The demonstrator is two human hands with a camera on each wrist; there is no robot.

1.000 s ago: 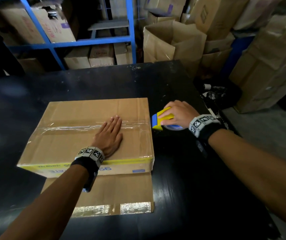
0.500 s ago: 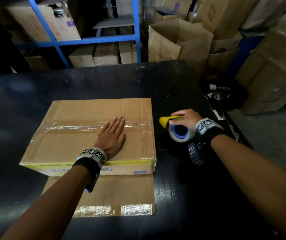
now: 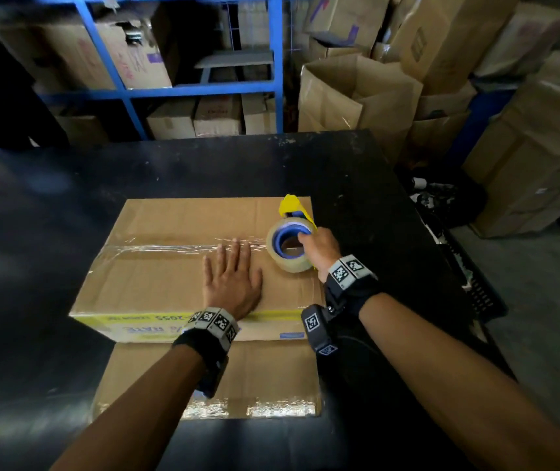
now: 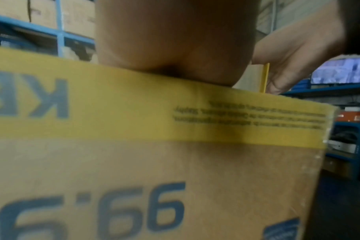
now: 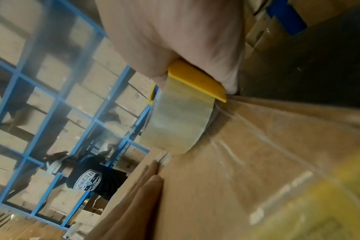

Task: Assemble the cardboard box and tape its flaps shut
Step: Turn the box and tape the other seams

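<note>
Since the earlier frames, my right hand [image 3: 319, 248] has carried the tape dispenser [image 3: 290, 241] from the black table [image 3: 51, 215] beside the box up onto the box top, near its right edge. My left hand [image 3: 232, 280] has stayed flat on the cardboard.

Right hand: fingers curled round the yellow dispenser frame, thumb at the blue core of the clear tape roll [image 5: 177, 120]. In the right wrist view the roll touches the cardboard, and the palm hides most of the frame. I cannot tell whether the cutter edge touches the box.

Left hand: fingers straight and spread narrowly, palm pressing the top panel just left of the roll, fingertips at the taped seam [image 3: 169, 248]. In the left wrist view only the heel of this hand [image 4: 173, 40] shows at the box edge; the fingers are hidden.

Task item: the cardboard box [image 3: 176, 277] sits closed at mid-table, with one clear strip along the centre seam. Its front face carries a yellow band with blurred print that I cannot read.

A flat cardboard sheet [image 3: 265, 379] lies under the near side of the box, partly covered by my forearms. Blue shelving [image 3: 183, 91] with cartons stands behind the table. The right wrist view is motion-blurred throughout.
</note>
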